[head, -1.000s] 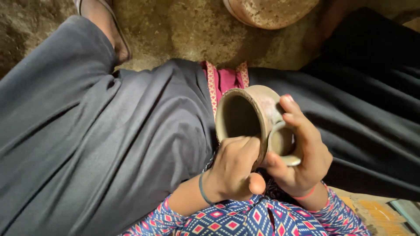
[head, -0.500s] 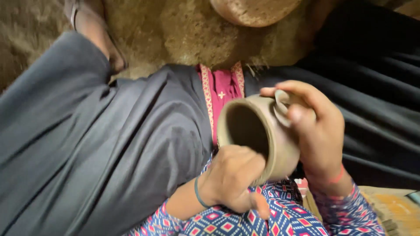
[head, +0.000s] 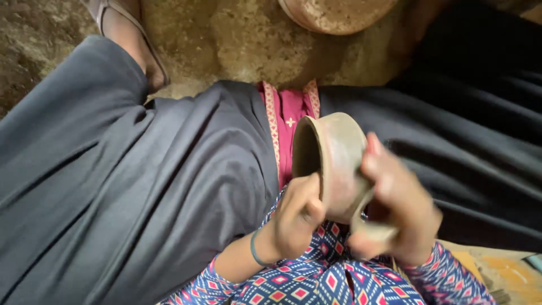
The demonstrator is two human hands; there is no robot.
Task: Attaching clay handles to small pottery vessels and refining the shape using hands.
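A small brown clay cup (head: 334,158) with a handle lies on its side over my lap, its mouth turned to the left. My left hand (head: 296,220) grips the cup's rim, thumb on the outside and fingers curled at the opening. My right hand (head: 395,209) holds the cup's body and its handle from the right, blurred by motion. Both wrists come out of blue patterned sleeves (head: 316,282).
My legs in dark grey trousers (head: 141,186) fill most of the view, with a pink embroidered cloth strip (head: 291,118) between them. A sandalled foot (head: 127,34) rests on the earthen floor (head: 226,39). A round clay vessel (head: 333,14) stands at the top edge.
The cup has been turned in my hands: its handle went from the upper right down to the lower right, and my right hand moved down with it.
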